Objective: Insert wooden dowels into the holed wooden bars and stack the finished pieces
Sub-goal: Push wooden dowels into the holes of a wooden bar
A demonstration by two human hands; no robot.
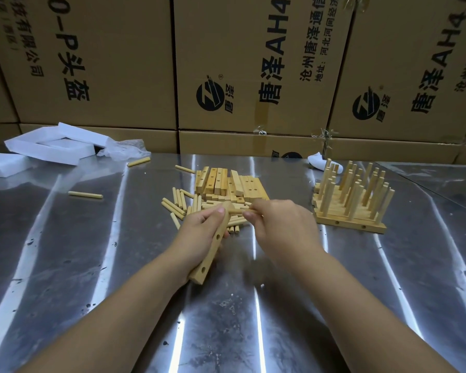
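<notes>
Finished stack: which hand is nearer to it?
Right. The right hand, pinching a dowel, sits just left of the finished stack; the left hand, gripping a bar, is farther left.

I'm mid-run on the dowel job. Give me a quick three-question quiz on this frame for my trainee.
1. Multiple choice: what does the left hand grip? A) a holed wooden bar B) a foam block C) a plastic bag
2. True or false: the finished pieces stand to the left of the loose dowels.
3. Fill in: the right hand pinches a ____ at the far end of the bar.

Key: 1 A; 2 false, they stand to the right; 3 dowel.
</notes>
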